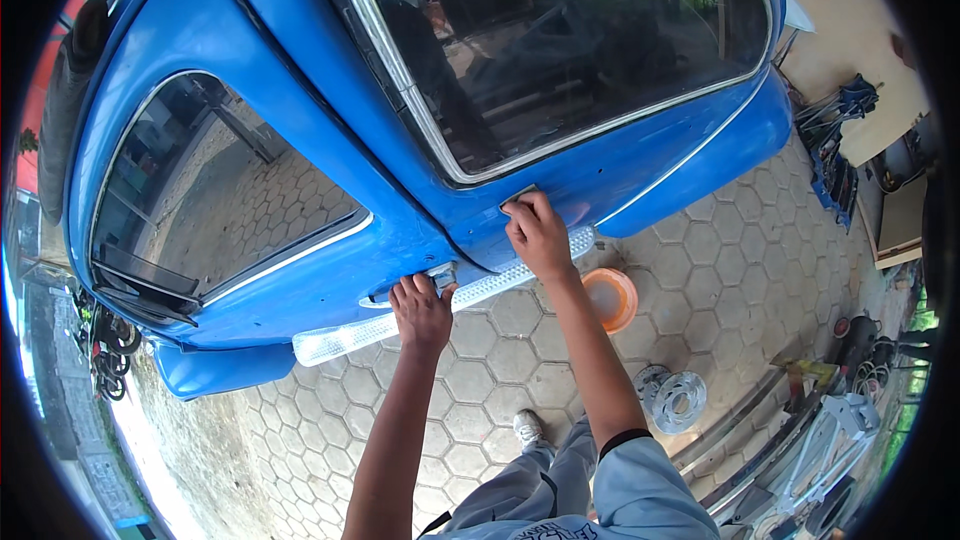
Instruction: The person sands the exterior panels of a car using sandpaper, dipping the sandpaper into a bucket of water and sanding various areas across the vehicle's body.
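Observation:
In front of me stands a blue car (pixel 290 190) with rounded bodywork. My left hand (pixel 422 315) has its fingers curled over the silver door handle (pixel 373 301), close to the door's rear edge. The handle's middle is hidden under the fingers. Higher and to the right, my right hand (pixel 540 232) pinches a small grey flat piece (pixel 521 197) against the blue panel below the rear side window (pixel 560 50). What that piece is made of is too small to tell.
A pale textured running board (pixel 345 340) runs along the car's lower side. An orange bucket (pixel 627 302) stands right of my right forearm on hexagonal paving (pixel 510 360). Metal discs (pixel 680 402) and long metal strips lie at lower right. Tools (pixel 838 155) sit at far right.

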Demonstrator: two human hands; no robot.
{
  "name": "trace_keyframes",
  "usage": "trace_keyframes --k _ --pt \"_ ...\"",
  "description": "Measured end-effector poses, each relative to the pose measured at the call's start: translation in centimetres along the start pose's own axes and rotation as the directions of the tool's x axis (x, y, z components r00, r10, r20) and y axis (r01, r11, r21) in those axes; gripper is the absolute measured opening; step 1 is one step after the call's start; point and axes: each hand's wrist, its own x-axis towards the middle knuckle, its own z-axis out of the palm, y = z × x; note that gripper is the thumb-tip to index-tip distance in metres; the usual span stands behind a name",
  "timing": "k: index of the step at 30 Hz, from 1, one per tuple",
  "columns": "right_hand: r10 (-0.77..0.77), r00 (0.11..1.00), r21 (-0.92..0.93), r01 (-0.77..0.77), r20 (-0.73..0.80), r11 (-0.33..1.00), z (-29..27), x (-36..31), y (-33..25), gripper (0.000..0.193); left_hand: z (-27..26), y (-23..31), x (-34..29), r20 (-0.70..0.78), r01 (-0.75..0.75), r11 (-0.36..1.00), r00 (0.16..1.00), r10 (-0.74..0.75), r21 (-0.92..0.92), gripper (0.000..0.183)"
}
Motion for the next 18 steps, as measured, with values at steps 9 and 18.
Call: trace_keyframes --k 9,18 --pt "0.397 0.647 0.099 -0.446 -0.651 0.889 -5.6 4.6 7.4 0.024 -0.5 0.8 0.6 -0.020 0.002 1.000 1.000 -0.002 -0.003 0.049" --pt "-0.070 0.975 -0.164 0.105 0.209 0.981 -3.0 -1.2 4.5 0.023 -0.6 -0.5 0.5 0.061 0.043 0.999 0.997 -0.041 -0.029 0.051"
